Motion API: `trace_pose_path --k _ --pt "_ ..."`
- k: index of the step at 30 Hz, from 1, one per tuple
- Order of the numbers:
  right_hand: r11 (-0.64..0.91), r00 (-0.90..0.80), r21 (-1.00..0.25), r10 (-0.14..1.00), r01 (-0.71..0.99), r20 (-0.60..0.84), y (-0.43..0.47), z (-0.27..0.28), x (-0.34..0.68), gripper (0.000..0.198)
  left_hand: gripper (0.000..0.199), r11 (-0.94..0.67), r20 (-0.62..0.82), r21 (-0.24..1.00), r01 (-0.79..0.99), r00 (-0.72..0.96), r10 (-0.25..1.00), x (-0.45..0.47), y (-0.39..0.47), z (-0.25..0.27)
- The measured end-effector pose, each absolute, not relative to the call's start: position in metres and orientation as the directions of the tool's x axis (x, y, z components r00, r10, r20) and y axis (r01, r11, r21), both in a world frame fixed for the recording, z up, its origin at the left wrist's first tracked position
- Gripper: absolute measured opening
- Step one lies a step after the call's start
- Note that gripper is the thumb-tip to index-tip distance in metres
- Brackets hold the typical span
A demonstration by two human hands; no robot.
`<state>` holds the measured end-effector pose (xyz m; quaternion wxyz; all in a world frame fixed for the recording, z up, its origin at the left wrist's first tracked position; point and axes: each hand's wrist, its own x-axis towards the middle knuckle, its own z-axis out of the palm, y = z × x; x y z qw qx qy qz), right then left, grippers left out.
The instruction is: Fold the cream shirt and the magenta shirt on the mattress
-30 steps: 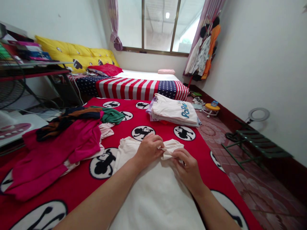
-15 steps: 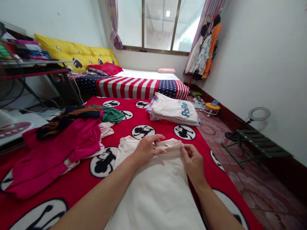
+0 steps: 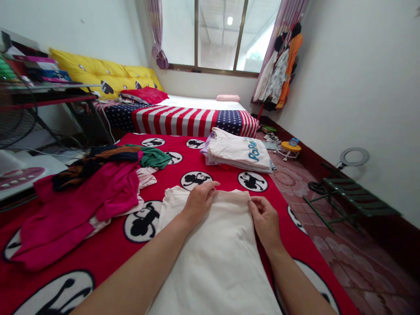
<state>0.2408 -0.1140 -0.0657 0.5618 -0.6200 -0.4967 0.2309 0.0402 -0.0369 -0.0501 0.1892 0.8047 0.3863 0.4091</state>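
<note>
A white garment (image 3: 219, 258), probably a shirt, lies lengthwise before me on a red cover (image 3: 177, 175) with round monkey patches. At its far edge my left hand (image 3: 200, 201) pinches the cloth, the thumb partly hidden behind the fingers. My right hand (image 3: 265, 214) grips the far right corner of the same garment between thumb and curled fingers. Beyond both hands sits a stack of folded shirts (image 3: 238, 151), the top one white with blue lettering. Off to the left is a loose heap of clothes (image 3: 88, 197) in pink, green, black and brown.
A bed (image 3: 183, 120) with a striped, starred cover stands under the window. On the right are a green folding chair (image 3: 354, 192), a ring light (image 3: 354, 156) and a yellow stool (image 3: 291, 146). A cluttered desk (image 3: 49, 94) and a fan stand at left.
My left hand has closed its thumb and fingers on the garment's far edge, which now lies flatter and straighter. My right hand stays at the corner.
</note>
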Motion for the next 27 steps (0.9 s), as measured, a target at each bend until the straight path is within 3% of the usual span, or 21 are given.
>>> trace_pose_path --k 3,8,13,16,22,24,27 --pt "0.099 0.396 -0.899 0.873 0.426 0.284 -0.113 -0.068 0.242 0.026 0.027 -0.645 0.535 0.608 0.463 0.361 0.764 0.039 -0.038 -0.048" --pt "0.102 0.305 -0.744 0.868 0.661 0.39 -0.113 -0.071 0.244 0.032 0.02 -0.662 0.537 0.559 0.499 0.39 0.748 0.024 -0.039 -0.028" --pt "0.201 0.199 -0.681 0.865 0.704 0.461 -0.113 -0.072 0.245 0.033 0.014 -0.499 0.38 0.48 0.722 0.341 0.86 -0.022 -0.044 -0.006" --pt "0.265 0.121 -0.663 0.871 0.7 0.476 -0.113 -0.072 0.245 0.025 0.016 -0.541 0.294 0.497 0.678 0.455 0.84 -0.05 -0.06 -0.011" --pt "0.224 0.16 -0.615 0.849 0.756 0.504 -0.11 -0.073 0.243 0.026 0.051 -0.678 0.205 0.381 0.628 0.658 0.725 -0.081 -0.098 -0.05" --pt "0.171 0.179 -0.545 0.829 0.821 0.53 -0.11 -0.073 0.243 0.033 0.054 -0.637 0.206 0.343 0.69 0.607 0.768 -0.085 -0.101 -0.057" --pt "0.068 0.213 -0.475 0.832 0.877 0.512 -0.111 -0.071 0.244 0.049 0.061 -0.47 0.278 0.319 0.823 0.393 0.876 -0.085 -0.094 -0.057"
